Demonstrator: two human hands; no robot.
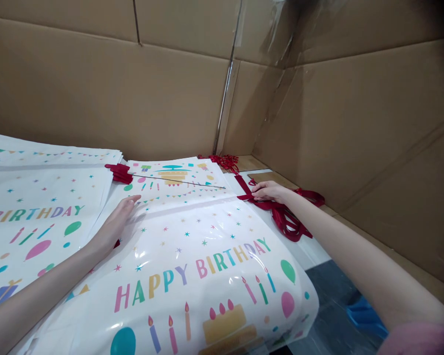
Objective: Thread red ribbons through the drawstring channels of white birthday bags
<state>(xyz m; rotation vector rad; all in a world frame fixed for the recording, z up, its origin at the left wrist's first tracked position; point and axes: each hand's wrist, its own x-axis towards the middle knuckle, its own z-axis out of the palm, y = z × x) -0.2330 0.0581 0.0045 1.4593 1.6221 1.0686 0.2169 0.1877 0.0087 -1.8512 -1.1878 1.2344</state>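
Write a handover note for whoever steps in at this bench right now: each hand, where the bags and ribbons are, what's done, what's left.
Left hand: flat, open, pressing the top Happy Birthday bag.
Right hand: pinching a red ribbon at that bag's right edge.
Loose red ribbons lie beside the right wrist; a thin black rod lies across the bag's far end.
A second stack of bags sits to the left.
Done: ribbon picked up. Left: cannot tell how far the ribbon is in.
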